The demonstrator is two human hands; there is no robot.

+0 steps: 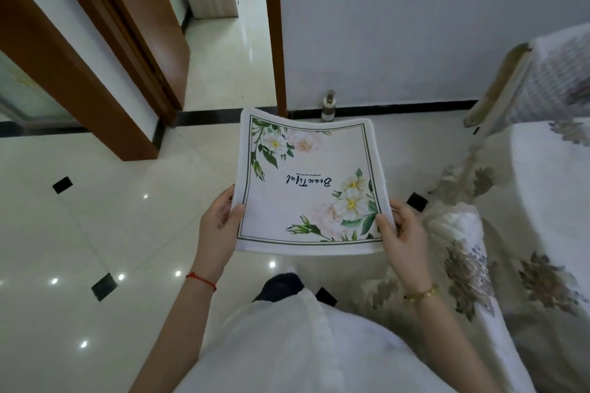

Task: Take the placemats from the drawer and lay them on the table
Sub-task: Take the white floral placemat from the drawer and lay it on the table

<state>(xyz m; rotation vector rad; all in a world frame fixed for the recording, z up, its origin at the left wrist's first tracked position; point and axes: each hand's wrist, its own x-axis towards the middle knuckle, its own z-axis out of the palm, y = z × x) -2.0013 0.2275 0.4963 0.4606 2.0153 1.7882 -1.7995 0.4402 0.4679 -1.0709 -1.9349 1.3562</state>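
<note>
A white placemat with a green border line, printed flowers and dark script lettering is held flat in the air above the floor, in the middle of the view. My left hand grips its near left edge, thumb on top. My right hand grips its near right corner the same way. The table, covered by a white cloth with grey floral print, stands to the right of the placemat. No drawer is in view.
A chair with a patterned cover stands at the table's far side. A small bottle sits on the floor by the white wall. An open doorway with brown wooden frames lies ahead, and glossy floor tiles spread to the left.
</note>
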